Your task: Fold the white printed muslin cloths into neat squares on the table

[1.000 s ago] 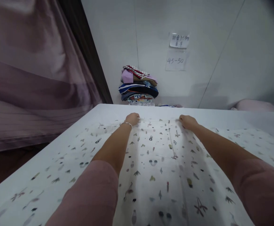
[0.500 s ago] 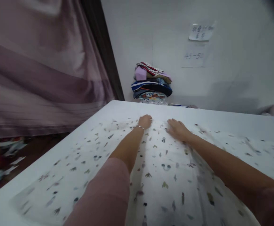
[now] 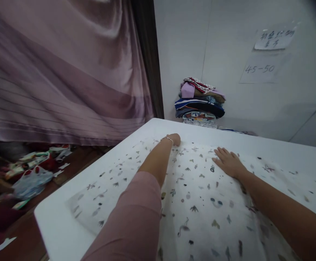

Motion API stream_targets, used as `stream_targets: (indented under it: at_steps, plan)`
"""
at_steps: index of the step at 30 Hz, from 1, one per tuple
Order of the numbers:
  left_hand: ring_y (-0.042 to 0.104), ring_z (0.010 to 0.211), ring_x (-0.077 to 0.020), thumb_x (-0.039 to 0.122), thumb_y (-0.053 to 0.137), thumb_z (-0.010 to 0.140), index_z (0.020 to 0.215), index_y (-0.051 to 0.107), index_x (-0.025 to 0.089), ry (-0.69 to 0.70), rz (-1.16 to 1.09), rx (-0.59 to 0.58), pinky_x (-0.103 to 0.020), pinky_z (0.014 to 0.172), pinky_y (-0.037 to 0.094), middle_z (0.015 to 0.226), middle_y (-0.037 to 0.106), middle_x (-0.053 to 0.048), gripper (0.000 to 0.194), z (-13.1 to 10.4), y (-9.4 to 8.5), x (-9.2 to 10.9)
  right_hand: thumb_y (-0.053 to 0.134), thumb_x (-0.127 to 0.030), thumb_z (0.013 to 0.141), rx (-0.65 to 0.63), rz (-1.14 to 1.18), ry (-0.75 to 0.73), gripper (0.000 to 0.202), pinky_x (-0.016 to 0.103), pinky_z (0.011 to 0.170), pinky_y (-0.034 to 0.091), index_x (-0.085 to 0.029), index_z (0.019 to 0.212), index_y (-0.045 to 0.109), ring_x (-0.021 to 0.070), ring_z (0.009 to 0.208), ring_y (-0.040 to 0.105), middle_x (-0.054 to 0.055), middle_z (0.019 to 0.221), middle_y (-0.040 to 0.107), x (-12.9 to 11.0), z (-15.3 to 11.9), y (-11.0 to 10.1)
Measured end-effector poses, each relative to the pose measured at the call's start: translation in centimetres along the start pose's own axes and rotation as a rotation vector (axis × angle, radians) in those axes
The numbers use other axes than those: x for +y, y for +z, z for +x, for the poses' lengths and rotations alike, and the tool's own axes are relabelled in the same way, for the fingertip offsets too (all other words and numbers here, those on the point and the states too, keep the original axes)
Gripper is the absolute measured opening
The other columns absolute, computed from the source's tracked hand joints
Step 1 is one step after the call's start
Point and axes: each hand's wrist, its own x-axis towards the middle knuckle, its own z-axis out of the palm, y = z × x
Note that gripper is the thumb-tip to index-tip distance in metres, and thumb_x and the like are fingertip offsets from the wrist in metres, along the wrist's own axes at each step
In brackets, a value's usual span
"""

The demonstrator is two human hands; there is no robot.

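A thin white cloth (image 3: 198, 203) with a small print of leaves, birds and other shapes is spread over the white table, with a folded layer running lengthwise down its middle. At the far edge of that layer, my left hand (image 3: 175, 139) is closed on the cloth, its fingertips mostly hidden. My right hand (image 3: 230, 162) lies flat on the cloth, fingers spread, to the right of my left hand. More of the printed fabric extends beyond my right forearm.
A stack of folded fabrics (image 3: 199, 105) stands behind the white table (image 3: 51, 214), against the wall. Paper signs (image 3: 259, 69) are stuck up there. A pink curtain (image 3: 92, 72) hangs at left, above a floor with plastic bags (image 3: 33, 183) and other items.
The view has swung left, so more of the floor and curtain shows. My right hand's fingers are spread wider on the cloth; my left hand stays at its far edge.
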Motion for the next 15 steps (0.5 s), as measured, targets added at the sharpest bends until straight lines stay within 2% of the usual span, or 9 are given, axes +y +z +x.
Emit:
stream_targets:
  at_steps: [7,10,12,15]
  plan:
    - [0.051,0.118,-0.0222,0.021,0.047,0.084,0.121,0.057,0.022,0.017,0.038,0.192,-0.035,0.099,0.039,0.13,0.054,-0.011,0.039,-1.0,1.3,-0.6,0.013,-0.059,0.091,-0.007,-0.022,0.003,0.068,0.047,0.112,0.02,-0.023,0.145,0.031,0.0246,0.141,0.017,0.004,0.153,0.022,0.0,-0.1,-0.1]
    - [0.052,0.117,-0.0238,0.031,0.054,0.081,0.115,0.061,0.022,0.029,0.043,0.165,-0.039,0.103,0.034,0.123,0.06,-0.008,0.036,-1.4,0.8,-1.5,0.013,-0.06,0.091,-0.011,-0.021,0.0,0.067,0.047,0.112,0.02,-0.025,0.145,0.031,0.0249,0.141,0.017,0.003,0.153,0.022,0.1,-0.1,-0.1]
    - [0.053,0.115,-0.0247,0.039,0.063,0.074,0.109,0.064,0.024,0.036,0.042,0.116,-0.041,0.104,0.031,0.118,0.063,-0.005,0.038,-1.6,-0.4,-2.3,0.013,-0.06,0.091,0.001,-0.023,-0.004,0.067,0.048,0.112,0.021,-0.026,0.144,0.033,0.0256,0.14,0.017,0.002,0.153,0.023,0.1,-0.1,0.0]
    - [0.058,0.105,-0.024,0.044,0.068,0.065,0.099,0.069,0.026,0.037,0.016,0.017,-0.038,0.099,0.037,0.109,0.068,-0.002,0.038,-2.1,-2.5,-3.6,0.014,-0.059,0.091,0.007,-0.022,-0.004,0.066,0.048,0.112,0.021,-0.025,0.144,0.033,0.0255,0.14,0.018,0.003,0.153,0.023,0.2,0.0,0.2]
